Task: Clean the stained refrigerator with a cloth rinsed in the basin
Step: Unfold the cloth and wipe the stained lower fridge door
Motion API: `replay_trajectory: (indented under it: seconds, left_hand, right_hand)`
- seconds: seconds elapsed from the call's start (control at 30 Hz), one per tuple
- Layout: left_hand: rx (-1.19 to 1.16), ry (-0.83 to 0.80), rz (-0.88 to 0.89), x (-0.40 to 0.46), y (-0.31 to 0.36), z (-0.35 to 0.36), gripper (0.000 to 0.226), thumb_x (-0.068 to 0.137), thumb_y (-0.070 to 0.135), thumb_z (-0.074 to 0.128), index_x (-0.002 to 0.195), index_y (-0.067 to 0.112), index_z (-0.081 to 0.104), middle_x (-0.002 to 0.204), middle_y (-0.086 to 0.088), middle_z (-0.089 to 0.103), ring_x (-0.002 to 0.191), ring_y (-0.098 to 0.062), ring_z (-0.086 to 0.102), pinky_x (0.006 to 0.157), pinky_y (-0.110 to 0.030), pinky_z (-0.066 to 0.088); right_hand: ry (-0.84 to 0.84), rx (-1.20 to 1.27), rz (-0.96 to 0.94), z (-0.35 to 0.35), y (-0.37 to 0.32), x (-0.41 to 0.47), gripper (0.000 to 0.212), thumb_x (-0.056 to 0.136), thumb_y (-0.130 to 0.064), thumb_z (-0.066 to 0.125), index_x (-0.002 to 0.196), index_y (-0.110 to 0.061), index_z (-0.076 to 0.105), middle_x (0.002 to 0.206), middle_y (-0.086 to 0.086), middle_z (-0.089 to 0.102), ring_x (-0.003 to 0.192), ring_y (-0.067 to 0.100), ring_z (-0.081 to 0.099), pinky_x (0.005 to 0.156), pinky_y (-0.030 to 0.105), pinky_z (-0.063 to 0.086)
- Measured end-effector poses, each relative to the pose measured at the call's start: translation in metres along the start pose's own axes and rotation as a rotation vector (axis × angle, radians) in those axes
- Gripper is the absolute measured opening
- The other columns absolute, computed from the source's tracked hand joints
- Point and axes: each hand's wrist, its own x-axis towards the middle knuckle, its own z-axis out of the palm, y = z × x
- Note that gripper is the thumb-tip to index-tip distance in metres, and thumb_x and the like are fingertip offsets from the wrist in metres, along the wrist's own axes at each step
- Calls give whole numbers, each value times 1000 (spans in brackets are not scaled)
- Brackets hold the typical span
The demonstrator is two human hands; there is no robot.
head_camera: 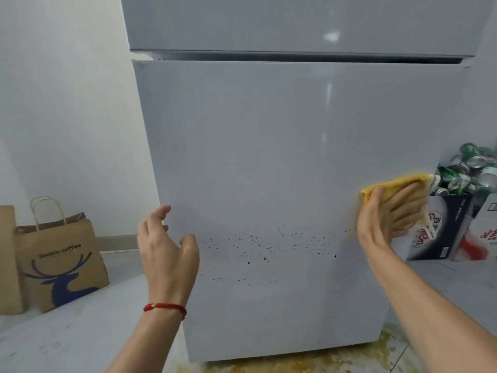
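Note:
The white refrigerator (269, 146) fills the middle of the head view, its lower door speckled with small dark stains (269, 251) in a low band. My right hand (390, 219) presses a yellow cloth (392, 185) flat against the door's right edge, just above the right end of the stains. My left hand (166, 249), with a red string bracelet on the wrist, hovers in front of the door's left edge with fingers spread and nothing in it. No basin is in view.
Two brown paper bags (67, 262) stand on the floor at the left by the wall. A cardboard box heaped with crushed cans (468, 173) sits right of the fridge. Yellow-brown stains (309, 362) mark the floor tiles under the fridge's front.

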Motion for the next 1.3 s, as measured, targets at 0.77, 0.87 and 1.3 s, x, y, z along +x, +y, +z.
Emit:
replay_trajectory:
  seconds: [0.77, 0.87, 1.3]
  left_hand:
    - [-122, 258, -94, 23, -10, -33, 38, 89, -3, 56, 125, 10, 52, 118, -9, 53, 102, -23, 54, 84, -34, 48]
    - [-125, 200, -52, 12, -1, -15, 43, 86, -5, 57, 126, 11, 52, 118, -6, 52, 103, -23, 54, 83, -41, 52]
    - [-95, 129, -3, -2, 3, 1, 43, 84, -8, 57, 124, 8, 51, 115, -7, 50, 102, -28, 55, 85, -49, 54]
  right_hand:
    - [-296, -461, -1849, 146, -69, -194, 64, 97, -8, 38, 161, -14, 36, 170, 6, 25, 159, 23, 19, 127, 54, 19]
    - [-254, -467, -1790, 104, -43, -149, 61, 101, -8, 31, 160, -18, 38, 168, 4, 30, 157, 25, 25, 126, 55, 23]
    - [-156, -239, -796, -20, 77, -16, 68, 107, -2, 44, 166, -15, 13, 175, 7, -1, 161, 28, -5, 127, 63, 12]
